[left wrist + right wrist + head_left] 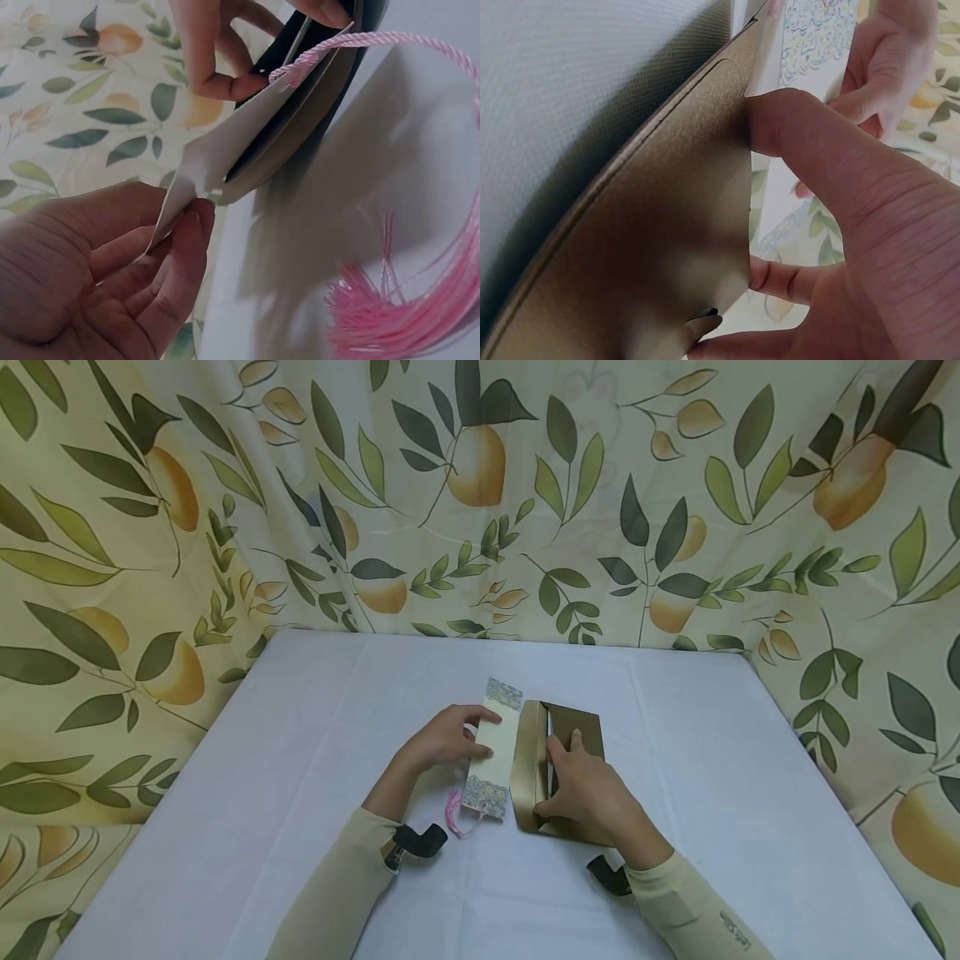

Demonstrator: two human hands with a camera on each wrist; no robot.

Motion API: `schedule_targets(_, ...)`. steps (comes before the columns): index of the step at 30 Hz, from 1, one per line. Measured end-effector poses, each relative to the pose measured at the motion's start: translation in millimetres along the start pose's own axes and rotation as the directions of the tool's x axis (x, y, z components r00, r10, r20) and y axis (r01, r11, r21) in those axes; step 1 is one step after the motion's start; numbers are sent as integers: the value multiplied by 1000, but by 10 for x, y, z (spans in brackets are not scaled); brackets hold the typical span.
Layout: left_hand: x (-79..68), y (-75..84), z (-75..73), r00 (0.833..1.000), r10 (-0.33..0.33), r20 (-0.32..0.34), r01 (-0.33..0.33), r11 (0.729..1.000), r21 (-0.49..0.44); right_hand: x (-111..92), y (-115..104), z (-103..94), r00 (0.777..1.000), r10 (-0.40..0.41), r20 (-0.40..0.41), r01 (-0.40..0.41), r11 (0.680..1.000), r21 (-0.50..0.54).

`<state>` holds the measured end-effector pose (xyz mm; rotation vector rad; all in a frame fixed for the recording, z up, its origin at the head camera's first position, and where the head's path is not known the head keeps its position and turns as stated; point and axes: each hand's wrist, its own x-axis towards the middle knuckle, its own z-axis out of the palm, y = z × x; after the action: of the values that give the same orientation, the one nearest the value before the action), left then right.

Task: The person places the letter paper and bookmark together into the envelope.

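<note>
A pale bookmark (pixel 498 737) with patterned bands at both ends stands at a slant over the table, held along its left edge between the thumb and fingers of my left hand (pixel 444 739). From its near end hangs a pink tassel (pixel 453 814), whose loose threads (pixel 397 322) lie in front in the left wrist view. Just right of it is a brown-gold envelope (pixel 530 768) with its flap folded out to the left. My right hand (pixel 588 789) grips the envelope's mouth, thumb at the near end and fingertips farther along, so the opening gapes. Part of the pocket is hidden by that hand.
A white cloth covers the table (pixel 300 827). Behind and at both sides hangs a curtain (pixel 480 552) printed with leaves and orange fruit. Dark camera mounts (pixel 420 841) sit on both wrists, close above the table.
</note>
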<state>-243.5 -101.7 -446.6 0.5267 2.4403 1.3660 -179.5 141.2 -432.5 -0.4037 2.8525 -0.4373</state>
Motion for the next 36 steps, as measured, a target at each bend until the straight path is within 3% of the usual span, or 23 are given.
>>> schedule_targets(26,24,2,114,997,65,47,-63,997,-49,6,-7,2,1000,5,-5,-5,1000,-17)
schedule_targets(36,32,34,184,999,37,37,-36,999,-31,12,-4,8,1000,-3,-12,2,1000,-25)
